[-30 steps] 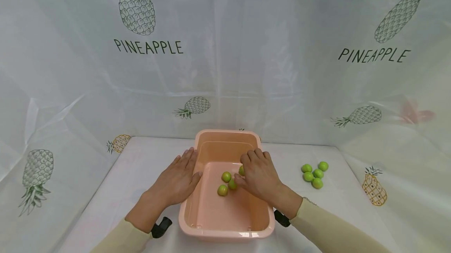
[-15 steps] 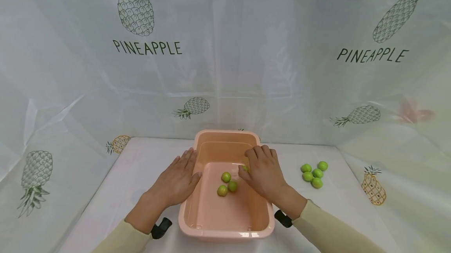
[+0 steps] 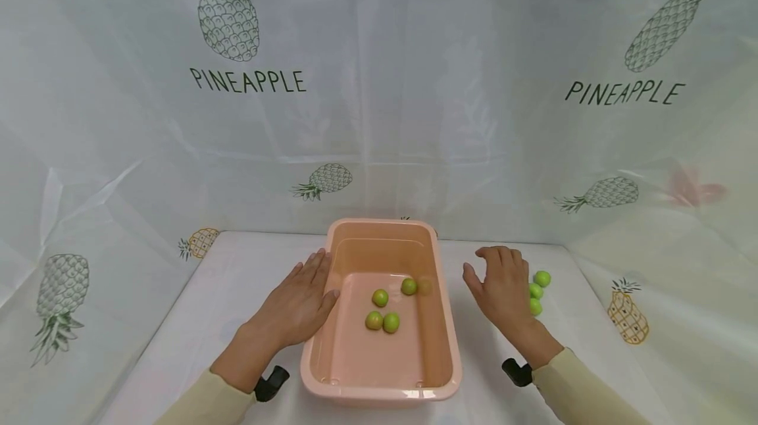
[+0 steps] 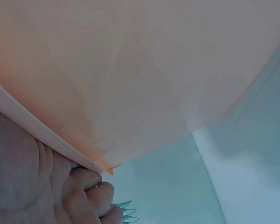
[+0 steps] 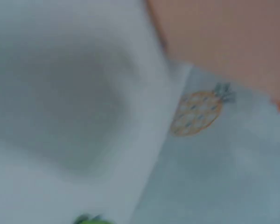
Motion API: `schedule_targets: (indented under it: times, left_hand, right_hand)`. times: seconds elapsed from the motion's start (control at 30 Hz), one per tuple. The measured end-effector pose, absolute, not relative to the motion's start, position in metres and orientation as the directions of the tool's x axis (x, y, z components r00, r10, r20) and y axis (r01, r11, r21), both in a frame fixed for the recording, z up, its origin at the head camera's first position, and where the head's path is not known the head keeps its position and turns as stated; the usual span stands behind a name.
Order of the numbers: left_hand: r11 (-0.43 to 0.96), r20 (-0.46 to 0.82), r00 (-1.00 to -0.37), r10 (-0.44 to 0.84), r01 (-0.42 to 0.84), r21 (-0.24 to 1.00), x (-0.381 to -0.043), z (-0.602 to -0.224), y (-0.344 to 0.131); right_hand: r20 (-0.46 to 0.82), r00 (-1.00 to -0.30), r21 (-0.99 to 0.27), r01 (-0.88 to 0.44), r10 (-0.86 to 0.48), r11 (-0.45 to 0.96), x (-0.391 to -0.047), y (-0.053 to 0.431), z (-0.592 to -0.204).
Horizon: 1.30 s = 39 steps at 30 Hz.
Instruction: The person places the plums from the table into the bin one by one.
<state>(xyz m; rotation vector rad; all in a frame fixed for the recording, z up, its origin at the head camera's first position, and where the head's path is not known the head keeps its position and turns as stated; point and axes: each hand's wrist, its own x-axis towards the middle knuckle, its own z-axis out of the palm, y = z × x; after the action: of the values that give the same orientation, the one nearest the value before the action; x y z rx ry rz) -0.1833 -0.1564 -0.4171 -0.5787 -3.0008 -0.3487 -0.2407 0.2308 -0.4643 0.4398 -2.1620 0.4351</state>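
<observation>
A pink plastic basin [image 3: 379, 394] stands on the white-covered table. On its floor lie several small round green fruits, among them a nearer fruit [image 3: 391, 322] and one by the right wall, a farther fruit [image 3: 408, 286]. My left hand [image 3: 296, 303] rests with extended fingers against the basin's left rim; the left wrist view shows its palm side below the basin wall [image 4: 144, 70]. Right of the basin, my right hand [image 3: 502, 290] hovers with bent fingers and thumb apart, holding nothing visible. It partly covers a group of green fruits [image 3: 542, 278] on the table.
A white sheet [image 3: 414, 116] printed with pineapples hangs behind and around the table [image 3: 237, 267]. Black wrist straps show under both forearms, such as the right strap [image 3: 517, 372]. The right wrist view is blurred, with one green fruit [image 5: 95, 221] at its bottom edge.
My right hand has let go of a green fruit inside the basin and moved right, out over the table toward the other fruits. The left hand has stayed in place.
</observation>
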Motion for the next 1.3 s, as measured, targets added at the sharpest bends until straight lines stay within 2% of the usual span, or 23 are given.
schedule_targets:
  times: [0.27,0.37,0.67,0.93,1.3]
  left_hand:
    - [0.904,0.107,-0.927,0.360,0.375,0.207,-0.183,-0.416,-0.156]
    - [0.904,0.105,-0.927,0.361,0.375,0.205,-0.183,-0.416,-0.157]
    - [0.904,0.100,-0.929,0.357,0.371,0.214,-0.183,-0.416,-0.156]
    - [0.901,0.110,-0.927,0.359,0.375,0.218,-0.183,-0.416,-0.156]
    - [0.899,0.103,-0.929,0.356,0.370,0.232,-0.182,-0.416,-0.156]
  right_hand:
    - [0.680,-0.732,-0.239,-0.269,-0.037,0.933,-0.233,0.296,-0.501]
    - [0.635,-0.772,-0.243,-0.228,-0.023,0.943,-0.230,0.312,-0.510]
    - [0.569,-0.819,-0.173,-0.204,-0.071,0.964,-0.225,0.351,-0.531]
    - [0.407,-0.913,-0.160,-0.105,-0.032,0.982,-0.220,0.364,-0.540]
    - [0.322,-0.946,-0.141,-0.075,-0.026,0.987,-0.220,0.368,-0.544]
